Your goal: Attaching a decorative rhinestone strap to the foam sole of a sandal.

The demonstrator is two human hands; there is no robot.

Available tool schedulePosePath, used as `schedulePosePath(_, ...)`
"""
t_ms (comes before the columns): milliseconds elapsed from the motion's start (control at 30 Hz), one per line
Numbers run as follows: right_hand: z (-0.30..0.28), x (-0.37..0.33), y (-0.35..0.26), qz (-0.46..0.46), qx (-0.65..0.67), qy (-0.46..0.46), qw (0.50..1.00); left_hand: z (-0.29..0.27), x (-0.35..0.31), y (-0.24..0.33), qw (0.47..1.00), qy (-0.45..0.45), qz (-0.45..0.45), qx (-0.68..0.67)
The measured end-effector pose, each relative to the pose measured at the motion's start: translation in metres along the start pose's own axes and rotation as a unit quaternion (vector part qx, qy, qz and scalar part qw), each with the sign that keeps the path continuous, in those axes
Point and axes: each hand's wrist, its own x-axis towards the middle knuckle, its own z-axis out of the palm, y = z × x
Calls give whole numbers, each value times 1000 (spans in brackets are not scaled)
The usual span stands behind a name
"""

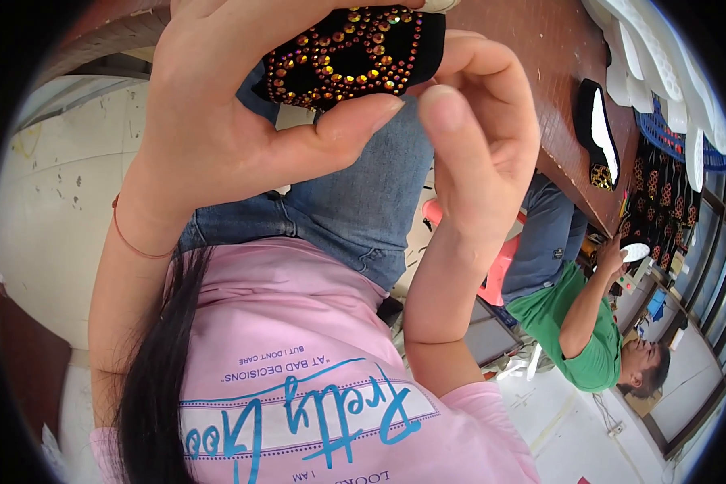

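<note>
A black fabric shoe upper [347, 60], studded with amber and orange rhinestones in curved rows, is held up at the top of the view. My left hand [226, 113] grips it, with the thumb along its lower edge and the fingers partly cut off by the frame. At its right end, my right hand [488, 133] has its fingers curled against the black edge and the thumb bent close beside them. The upper's far side is hidden.
On the brown table [532, 40] to the right lies a black shoe [585, 121] with white insole and studded toe. Beyond are stacked white soles [645, 60], a blue basket [661, 133] and hanging studded uppers [661, 194]. A co-worker in green [577, 323] holds a white sole [635, 253].
</note>
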Motion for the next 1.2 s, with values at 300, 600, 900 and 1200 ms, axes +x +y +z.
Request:
schedulePosePath(300,-8,4,2,-42,-82,-73,993,-2,-2,-2,1000,2,4,-4)
schedulePosePath(600,-11,3,7,-57,-67,-95,992,-3,-6,-2,1000,5,-6,-25)
schedulePosePath(900,-13,2,14,-80,-57,-96,991,-3,-7,-1,1000,-2,-4,-18)
schedulePosePath(1200,-13,4,18,-110,-47,-93,988,-1,-4,-1,1000,2,7,-29)
